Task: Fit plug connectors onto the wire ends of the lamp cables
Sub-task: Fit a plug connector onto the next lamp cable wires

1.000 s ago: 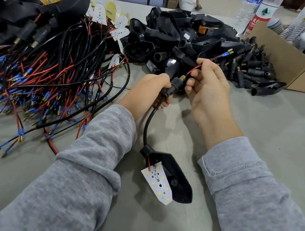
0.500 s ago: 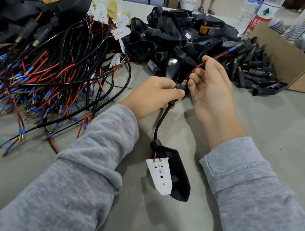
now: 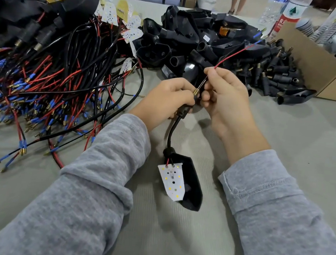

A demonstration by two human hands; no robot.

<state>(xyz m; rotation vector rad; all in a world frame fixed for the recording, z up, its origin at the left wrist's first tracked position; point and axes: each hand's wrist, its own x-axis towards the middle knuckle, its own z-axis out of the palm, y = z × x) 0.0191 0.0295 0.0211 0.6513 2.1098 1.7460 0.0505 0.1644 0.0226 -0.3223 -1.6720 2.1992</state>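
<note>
Plug (image 3: pixel 182 110): gripped in left hand (image 3: pixel 166 100), brass tip toward 1 o'clock.
Wires (image 3: pixel 232 55): pinched by right hand (image 3: pixel 225 96), running from tip toward 2 o'clock.
Lamp (image 3: pixel 190 184): 6 o'clock of hands.

A grey table (image 3: pixel 287 141) carries a lamp housing (image 3: pixel 190 184); left of it lies a wire tangle (image 3: pixel 42 83), beyond it black housings (image 3: pixel 194 38), far right a cardboard box (image 3: pixel 316 66).
</note>
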